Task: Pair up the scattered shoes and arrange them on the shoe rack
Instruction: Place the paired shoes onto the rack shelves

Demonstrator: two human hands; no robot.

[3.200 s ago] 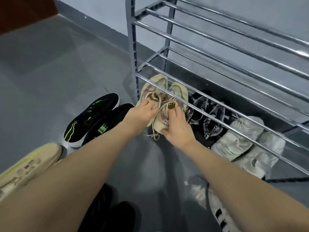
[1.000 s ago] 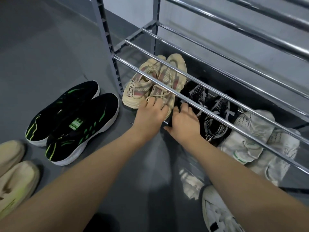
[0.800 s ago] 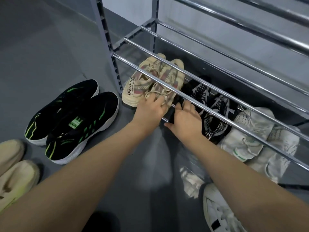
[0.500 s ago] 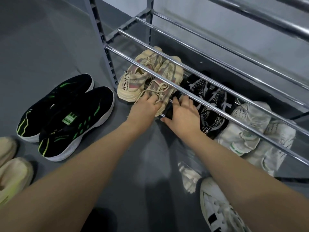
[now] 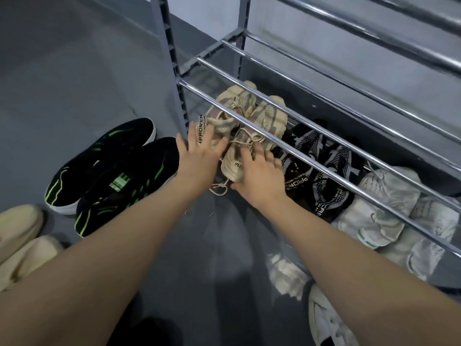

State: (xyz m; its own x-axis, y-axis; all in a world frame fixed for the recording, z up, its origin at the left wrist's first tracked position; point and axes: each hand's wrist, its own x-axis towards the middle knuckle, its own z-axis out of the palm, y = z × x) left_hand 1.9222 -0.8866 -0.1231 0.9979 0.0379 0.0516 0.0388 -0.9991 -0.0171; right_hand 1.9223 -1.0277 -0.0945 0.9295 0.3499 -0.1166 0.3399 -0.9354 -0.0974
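A pair of beige-and-pink sneakers (image 5: 252, 121) lies under the lowest bars of the grey metal shoe rack (image 5: 174, 78), at its left end. My left hand (image 5: 199, 156) rests with spread, straight fingers on the heel of the left sneaker. The heel of the right sneaker is under my right hand (image 5: 259, 171), whose fingers look blurred. To the right, under the same bars, sit a black-and-white knit pair (image 5: 321, 171) and a white pair (image 5: 389, 216).
On the grey floor left of the rack stands a black pair with green stripes (image 5: 112, 173). A cream pair (image 5: 20, 240) lies at the left edge. White shoes (image 5: 324, 320) lie near the bottom right, partly behind my right arm.
The beige pair has been set down under the lowest bars and pushed further in. Both hands have let go of it and now lie flat on the heels.
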